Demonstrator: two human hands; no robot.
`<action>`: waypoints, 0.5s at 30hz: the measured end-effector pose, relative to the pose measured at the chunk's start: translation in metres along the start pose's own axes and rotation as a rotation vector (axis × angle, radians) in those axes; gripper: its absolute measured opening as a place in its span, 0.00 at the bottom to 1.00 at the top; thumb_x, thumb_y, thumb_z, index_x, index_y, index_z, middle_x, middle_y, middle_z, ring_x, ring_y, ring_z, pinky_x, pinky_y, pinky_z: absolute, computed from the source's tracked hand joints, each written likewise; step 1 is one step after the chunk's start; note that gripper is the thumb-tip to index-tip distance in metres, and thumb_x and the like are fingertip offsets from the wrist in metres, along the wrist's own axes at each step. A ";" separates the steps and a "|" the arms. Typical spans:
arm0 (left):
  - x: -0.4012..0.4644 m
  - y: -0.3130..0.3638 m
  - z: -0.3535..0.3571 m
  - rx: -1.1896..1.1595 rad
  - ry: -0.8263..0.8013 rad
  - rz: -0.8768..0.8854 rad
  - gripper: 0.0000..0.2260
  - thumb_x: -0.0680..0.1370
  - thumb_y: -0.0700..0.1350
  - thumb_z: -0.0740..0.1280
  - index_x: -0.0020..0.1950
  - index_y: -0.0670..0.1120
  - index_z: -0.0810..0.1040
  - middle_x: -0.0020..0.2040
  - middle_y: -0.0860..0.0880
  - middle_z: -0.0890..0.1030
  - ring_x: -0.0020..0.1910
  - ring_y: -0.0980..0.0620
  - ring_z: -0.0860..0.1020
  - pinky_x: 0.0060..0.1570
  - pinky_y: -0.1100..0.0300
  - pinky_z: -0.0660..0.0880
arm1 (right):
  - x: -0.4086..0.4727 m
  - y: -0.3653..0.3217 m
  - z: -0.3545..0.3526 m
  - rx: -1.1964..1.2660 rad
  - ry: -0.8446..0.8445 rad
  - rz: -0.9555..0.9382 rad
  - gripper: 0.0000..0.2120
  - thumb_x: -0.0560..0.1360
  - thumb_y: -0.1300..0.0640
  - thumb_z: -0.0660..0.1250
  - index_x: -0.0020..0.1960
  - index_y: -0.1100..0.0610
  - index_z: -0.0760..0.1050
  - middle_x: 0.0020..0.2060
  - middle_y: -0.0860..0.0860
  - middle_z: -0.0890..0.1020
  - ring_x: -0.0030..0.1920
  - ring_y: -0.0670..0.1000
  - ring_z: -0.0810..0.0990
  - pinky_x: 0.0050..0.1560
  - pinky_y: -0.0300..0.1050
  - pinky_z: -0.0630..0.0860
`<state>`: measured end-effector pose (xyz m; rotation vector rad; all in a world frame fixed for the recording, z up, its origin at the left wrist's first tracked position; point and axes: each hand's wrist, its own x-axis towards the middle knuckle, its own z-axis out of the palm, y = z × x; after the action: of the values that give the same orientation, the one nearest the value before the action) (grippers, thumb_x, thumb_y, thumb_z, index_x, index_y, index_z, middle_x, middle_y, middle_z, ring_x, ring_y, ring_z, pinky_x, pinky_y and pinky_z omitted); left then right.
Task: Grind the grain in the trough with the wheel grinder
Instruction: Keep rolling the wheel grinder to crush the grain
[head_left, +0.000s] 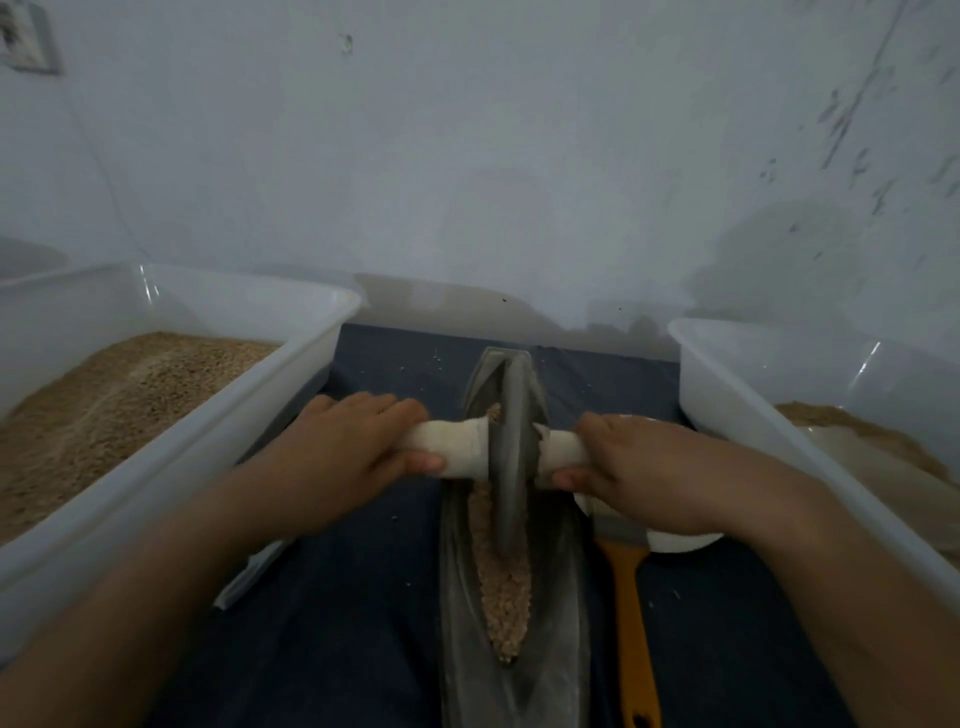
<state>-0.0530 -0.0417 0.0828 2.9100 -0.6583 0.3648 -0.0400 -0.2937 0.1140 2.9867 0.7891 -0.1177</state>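
Evidently mid-grind: the left hand (345, 447) and right hand (631, 467) each gripped one cloth-wrapped end of the axle (457, 447), on either side of the wheel grinder (511, 452), keeping it upright in the trough (457, 597). Grain (501, 587) lay along the groove. Bins on both sides presumably served supply and output.

Hands: two, left hand (332, 457) and right hand (649, 478)
Wheel grinder (511, 447): one
Trough (519, 597): one
White tubs: two, left tub (171, 415) and right tub (779, 415)
Orange-handled tool (631, 613): one
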 end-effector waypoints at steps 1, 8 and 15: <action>-0.004 -0.002 -0.008 -0.114 -0.132 0.017 0.25 0.68 0.70 0.46 0.55 0.60 0.70 0.47 0.61 0.74 0.46 0.64 0.72 0.47 0.64 0.67 | -0.008 -0.004 -0.006 0.006 -0.062 -0.017 0.16 0.77 0.38 0.54 0.40 0.49 0.59 0.40 0.47 0.71 0.36 0.43 0.68 0.33 0.37 0.63; -0.014 -0.004 -0.026 -0.443 -0.373 0.027 0.21 0.65 0.71 0.55 0.52 0.63 0.72 0.46 0.63 0.76 0.46 0.64 0.75 0.45 0.69 0.71 | -0.031 -0.009 -0.023 0.056 -0.218 -0.072 0.20 0.73 0.32 0.51 0.44 0.49 0.67 0.38 0.48 0.74 0.38 0.44 0.73 0.37 0.37 0.66; 0.014 0.016 0.019 0.176 0.266 -0.164 0.18 0.76 0.57 0.62 0.60 0.48 0.75 0.54 0.48 0.78 0.54 0.46 0.75 0.55 0.52 0.66 | 0.023 0.014 0.019 -0.077 0.259 0.085 0.14 0.79 0.41 0.52 0.53 0.50 0.66 0.49 0.48 0.72 0.51 0.50 0.72 0.46 0.44 0.64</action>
<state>-0.0443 -0.0650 0.0698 2.9705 -0.3614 0.8081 -0.0146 -0.2962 0.0940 2.9926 0.6666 0.3009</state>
